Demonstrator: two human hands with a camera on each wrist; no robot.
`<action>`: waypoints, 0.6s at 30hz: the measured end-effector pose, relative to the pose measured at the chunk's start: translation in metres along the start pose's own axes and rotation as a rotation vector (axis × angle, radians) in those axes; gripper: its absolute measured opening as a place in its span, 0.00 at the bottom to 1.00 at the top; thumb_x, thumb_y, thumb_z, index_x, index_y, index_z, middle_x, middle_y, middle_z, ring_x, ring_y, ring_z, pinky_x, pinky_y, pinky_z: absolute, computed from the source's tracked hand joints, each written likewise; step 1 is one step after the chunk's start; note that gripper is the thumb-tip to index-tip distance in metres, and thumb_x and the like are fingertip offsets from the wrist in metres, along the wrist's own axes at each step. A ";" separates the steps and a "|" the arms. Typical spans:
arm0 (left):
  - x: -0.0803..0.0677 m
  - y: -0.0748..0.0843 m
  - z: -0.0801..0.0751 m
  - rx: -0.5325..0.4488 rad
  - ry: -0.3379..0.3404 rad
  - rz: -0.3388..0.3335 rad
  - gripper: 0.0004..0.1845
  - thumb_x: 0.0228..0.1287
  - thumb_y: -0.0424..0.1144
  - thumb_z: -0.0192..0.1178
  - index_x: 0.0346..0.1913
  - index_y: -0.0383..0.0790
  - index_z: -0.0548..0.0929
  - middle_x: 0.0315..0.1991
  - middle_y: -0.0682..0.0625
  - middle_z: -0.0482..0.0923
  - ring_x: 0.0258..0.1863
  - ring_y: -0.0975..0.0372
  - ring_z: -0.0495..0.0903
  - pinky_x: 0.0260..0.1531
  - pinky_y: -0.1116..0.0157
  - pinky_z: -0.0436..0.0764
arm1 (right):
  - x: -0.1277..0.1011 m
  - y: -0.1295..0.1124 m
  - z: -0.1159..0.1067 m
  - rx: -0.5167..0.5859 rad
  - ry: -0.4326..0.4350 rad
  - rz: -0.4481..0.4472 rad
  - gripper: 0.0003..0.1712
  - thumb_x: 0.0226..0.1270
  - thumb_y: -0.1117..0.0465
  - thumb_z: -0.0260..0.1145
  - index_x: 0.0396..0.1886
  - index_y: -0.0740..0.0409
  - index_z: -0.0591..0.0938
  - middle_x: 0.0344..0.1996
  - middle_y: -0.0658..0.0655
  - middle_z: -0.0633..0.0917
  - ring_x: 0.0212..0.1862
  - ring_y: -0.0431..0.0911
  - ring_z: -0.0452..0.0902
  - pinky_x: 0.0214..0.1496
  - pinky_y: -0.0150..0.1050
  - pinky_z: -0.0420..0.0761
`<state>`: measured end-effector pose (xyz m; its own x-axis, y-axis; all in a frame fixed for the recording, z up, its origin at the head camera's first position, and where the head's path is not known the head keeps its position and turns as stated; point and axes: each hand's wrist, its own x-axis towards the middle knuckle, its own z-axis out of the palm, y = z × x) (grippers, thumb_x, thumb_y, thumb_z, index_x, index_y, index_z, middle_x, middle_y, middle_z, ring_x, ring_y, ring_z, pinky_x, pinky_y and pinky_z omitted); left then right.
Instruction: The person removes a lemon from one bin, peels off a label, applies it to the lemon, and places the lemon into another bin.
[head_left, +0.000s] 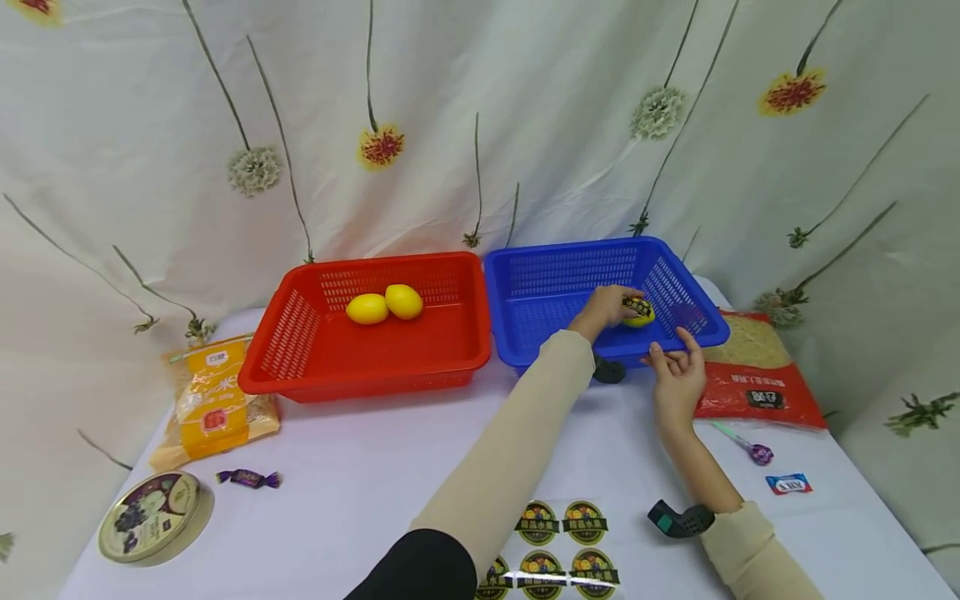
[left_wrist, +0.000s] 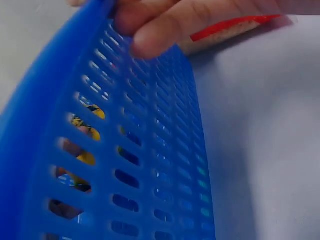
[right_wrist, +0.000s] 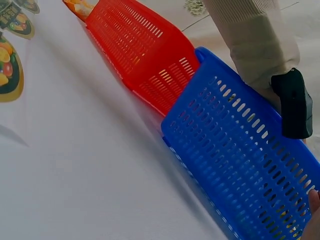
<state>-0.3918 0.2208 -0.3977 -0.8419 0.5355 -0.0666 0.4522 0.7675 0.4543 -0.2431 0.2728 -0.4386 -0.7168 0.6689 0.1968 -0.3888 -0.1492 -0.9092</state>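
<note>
Two slotted plastic baskets, one red (head_left: 367, 333) and one blue (head_left: 555, 287), look smooth and slightly glossy. A matt white cloth (head_left: 360, 467) covers the table. Two lemons (head_left: 384, 305) have shiny yellow skin. The rice bag (head_left: 757, 375) is glossy plastic film. The round tin (head_left: 153, 517) looks like printed metal. The stickers (head_left: 562, 542) are glossy.

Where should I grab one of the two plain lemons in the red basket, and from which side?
Come from above, through the open top of the red basket, whose walls block a sideways reach. Pinch the nearer lemon across its narrow middle; the second lemon touches one end, so the front and back sides look free.
</note>
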 end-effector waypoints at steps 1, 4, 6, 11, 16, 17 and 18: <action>-0.001 0.000 0.000 0.007 -0.025 -0.011 0.22 0.63 0.45 0.57 0.60 0.61 0.74 0.60 0.57 0.71 0.60 0.63 0.67 0.55 0.69 0.69 | -0.001 0.000 0.000 0.002 -0.001 0.000 0.26 0.60 0.69 0.62 0.59 0.62 0.69 0.26 0.57 0.73 0.28 0.41 0.75 0.35 0.28 0.80; -0.002 -0.001 0.001 0.000 -0.068 -0.038 0.21 0.63 0.44 0.57 0.60 0.63 0.74 0.60 0.57 0.71 0.61 0.63 0.65 0.55 0.70 0.68 | -0.001 -0.001 0.001 0.000 -0.007 -0.003 0.25 0.61 0.68 0.62 0.59 0.59 0.69 0.27 0.56 0.73 0.29 0.41 0.75 0.36 0.28 0.80; -0.003 -0.002 0.001 -0.004 -0.081 -0.041 0.22 0.64 0.45 0.57 0.60 0.63 0.73 0.61 0.56 0.70 0.62 0.63 0.64 0.56 0.69 0.67 | -0.001 0.000 0.000 -0.005 -0.008 -0.005 0.26 0.61 0.68 0.62 0.59 0.60 0.69 0.27 0.56 0.73 0.29 0.41 0.75 0.37 0.28 0.80; -0.004 -0.004 0.000 -0.005 -0.107 -0.037 0.23 0.65 0.45 0.55 0.62 0.63 0.71 0.63 0.56 0.67 0.64 0.61 0.62 0.59 0.67 0.66 | -0.001 0.002 0.001 -0.015 -0.002 0.001 0.27 0.60 0.67 0.63 0.60 0.62 0.69 0.26 0.54 0.74 0.29 0.41 0.76 0.36 0.29 0.80; -0.008 -0.008 -0.008 -0.012 -0.139 0.024 0.25 0.67 0.44 0.53 0.67 0.61 0.65 0.66 0.55 0.63 0.65 0.60 0.59 0.60 0.65 0.64 | -0.002 0.001 0.002 0.020 -0.006 -0.010 0.25 0.60 0.69 0.62 0.58 0.62 0.70 0.24 0.54 0.74 0.28 0.41 0.76 0.36 0.29 0.81; -0.009 -0.009 -0.011 -0.019 -0.137 0.054 0.26 0.68 0.43 0.53 0.67 0.60 0.64 0.66 0.54 0.62 0.64 0.60 0.62 0.57 0.67 0.67 | -0.002 0.001 0.002 0.018 -0.005 -0.013 0.25 0.60 0.69 0.62 0.58 0.62 0.70 0.24 0.54 0.73 0.27 0.41 0.76 0.36 0.29 0.81; -0.011 -0.010 -0.015 -0.019 -0.124 0.091 0.27 0.68 0.42 0.53 0.68 0.58 0.63 0.66 0.53 0.62 0.64 0.59 0.62 0.57 0.66 0.66 | -0.001 0.000 0.001 0.017 -0.005 -0.019 0.25 0.60 0.70 0.62 0.58 0.63 0.69 0.24 0.54 0.73 0.27 0.41 0.76 0.36 0.29 0.80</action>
<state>-0.3916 0.2026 -0.3883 -0.7542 0.6430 -0.1331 0.5187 0.7076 0.4798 -0.2428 0.2710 -0.4383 -0.7120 0.6680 0.2163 -0.4127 -0.1489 -0.8986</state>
